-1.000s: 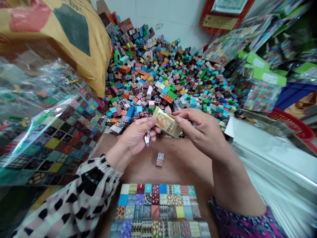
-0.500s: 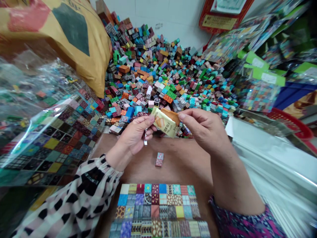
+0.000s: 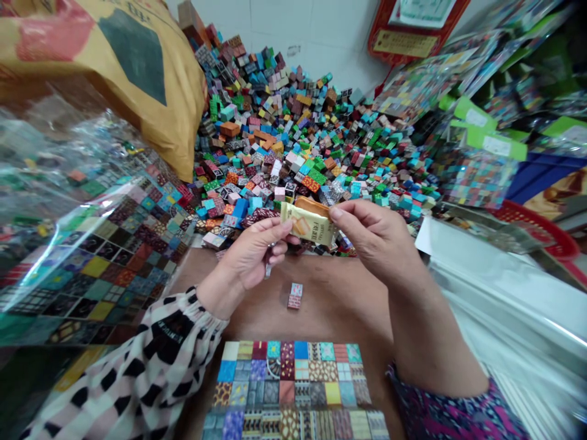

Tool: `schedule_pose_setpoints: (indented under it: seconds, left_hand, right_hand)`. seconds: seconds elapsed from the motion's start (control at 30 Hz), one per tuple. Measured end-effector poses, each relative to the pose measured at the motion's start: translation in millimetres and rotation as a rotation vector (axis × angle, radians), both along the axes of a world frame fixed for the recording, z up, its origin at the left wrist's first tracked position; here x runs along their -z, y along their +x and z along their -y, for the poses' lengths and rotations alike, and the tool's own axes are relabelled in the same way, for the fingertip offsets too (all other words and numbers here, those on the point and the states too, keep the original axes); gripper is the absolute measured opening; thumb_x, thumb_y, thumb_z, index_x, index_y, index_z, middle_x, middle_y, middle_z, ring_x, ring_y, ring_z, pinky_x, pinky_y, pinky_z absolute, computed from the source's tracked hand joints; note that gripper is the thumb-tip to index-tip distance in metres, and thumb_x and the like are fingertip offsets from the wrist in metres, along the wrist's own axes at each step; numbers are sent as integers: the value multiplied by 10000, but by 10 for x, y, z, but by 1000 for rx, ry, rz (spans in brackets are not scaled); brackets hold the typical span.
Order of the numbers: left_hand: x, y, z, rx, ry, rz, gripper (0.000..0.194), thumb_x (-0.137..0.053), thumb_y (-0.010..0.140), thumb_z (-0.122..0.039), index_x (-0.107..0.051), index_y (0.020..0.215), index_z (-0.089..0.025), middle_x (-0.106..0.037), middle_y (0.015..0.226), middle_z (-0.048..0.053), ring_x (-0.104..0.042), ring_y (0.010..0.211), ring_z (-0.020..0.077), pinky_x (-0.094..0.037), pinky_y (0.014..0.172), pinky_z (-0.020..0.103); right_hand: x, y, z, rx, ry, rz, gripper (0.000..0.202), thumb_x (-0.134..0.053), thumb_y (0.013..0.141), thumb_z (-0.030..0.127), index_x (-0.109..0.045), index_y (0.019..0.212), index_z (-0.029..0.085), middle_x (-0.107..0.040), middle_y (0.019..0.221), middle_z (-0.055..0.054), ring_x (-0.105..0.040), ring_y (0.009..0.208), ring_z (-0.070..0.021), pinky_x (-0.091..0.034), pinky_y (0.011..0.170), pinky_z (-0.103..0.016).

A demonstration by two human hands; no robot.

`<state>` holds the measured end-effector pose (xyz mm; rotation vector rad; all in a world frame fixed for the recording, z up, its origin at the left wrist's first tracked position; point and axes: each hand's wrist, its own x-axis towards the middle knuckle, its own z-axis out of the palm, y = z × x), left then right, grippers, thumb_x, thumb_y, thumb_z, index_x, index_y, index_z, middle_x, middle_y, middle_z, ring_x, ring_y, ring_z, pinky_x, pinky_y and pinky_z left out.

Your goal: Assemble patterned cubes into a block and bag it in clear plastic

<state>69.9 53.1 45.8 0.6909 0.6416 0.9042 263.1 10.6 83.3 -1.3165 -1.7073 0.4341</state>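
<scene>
Between both hands is an opened cream-coloured snack packet (image 3: pixel 312 227) with a brown cracker or biscuit (image 3: pixel 312 206) showing along its top. My left hand (image 3: pixel 261 247) pinches the packet's left end; a small shiny item shows among its lower fingers, too small to name. My right hand (image 3: pixel 373 235) has thumb and forefinger closed on the right end, at the biscuit's corner. Below them, a small patterned block pair (image 3: pixel 295 296) lies on the brown table (image 3: pixel 339 305). Nearer to me are rows of patterned square blocks (image 3: pixel 293 382) laid flat.
A big heap of coloured blocks (image 3: pixel 293 140) rises against the wall. On the left are a yellow bag (image 3: pixel 183 91) and a plastic-wrapped sheet of blocks (image 3: pixel 105 263). Bagged blocks (image 3: pixel 481 171), a red basket (image 3: pixel 554 235) and a white box (image 3: pixel 495 269) stand right.
The packet has turned to lie more level, and its left end has shifted slightly down and left. My left hand has moved slightly right; my right hand stays nearly in place.
</scene>
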Motion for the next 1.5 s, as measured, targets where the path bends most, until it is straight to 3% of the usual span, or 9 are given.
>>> schedule_pose_setpoints:
  seconds: [0.23, 0.5, 0.63, 1.0, 1.17, 1.5]
  left_hand:
    - [-11, 17, 36, 5, -51, 57, 223, -807, 783, -219, -668, 913, -102, -679, 758, 58, -412, 445, 1, -279, 382, 85]
    - [-42, 54, 50, -30, -27, 106, 351, -932, 609, -263, -675, 800, -118, -554, 609, -55, -381, 415, 2, -242, 357, 106]
    - [-27, 53, 27, -74, -14, 79, 302, -902, 627, -232, -663, 771, -115, -520, 596, -65, -375, 423, 5, -239, 363, 116]
    - [-51, 51, 64, -117, 89, -64, 345, -873, 632, -232, -708, 899, -88, -596, 696, -36, -348, 453, -2, -225, 406, 136]
    - [-74, 51, 66, -129, 110, -92, 386, -863, 627, -211, -727, 966, -87, -575, 649, -50, -354, 450, 8, -229, 409, 142]
    - [-43, 75, 45, -196, 139, -141, 395, -878, 597, -192, -701, 941, -115, -587, 601, -70, -364, 423, 12, -234, 391, 146]
  right_hand:
    - [62, -29, -43, -59, 257, 328, 273, -477, 1027, 366, -675, 932, 203, -713, 892, -64, -633, 824, -197, -456, 755, -325]
    - [126, -121, -37, -69, 345, 482, 261, -459, 1044, 341, -662, 983, 189, -733, 971, -100, -650, 903, -229, -457, 828, -364]
    - [110, -123, -12, -130, 271, 378, 220, -531, 1010, 359, -670, 965, 195, -734, 954, -82, -641, 873, -213, -469, 798, -353]
    - [100, -62, -45, -217, -162, -74, 245, -640, 915, 416, -697, 861, 184, -725, 828, -27, -626, 730, -147, -469, 672, -283]
    - [127, -22, -81, -207, -229, -134, 288, -673, 882, 464, -701, 856, 178, -728, 810, -31, -632, 723, -154, -476, 669, -290]
    - [79, 28, -50, -205, 126, 261, 122, -609, 936, 213, -712, 877, 188, -740, 912, -43, -663, 853, -176, -483, 785, -306]
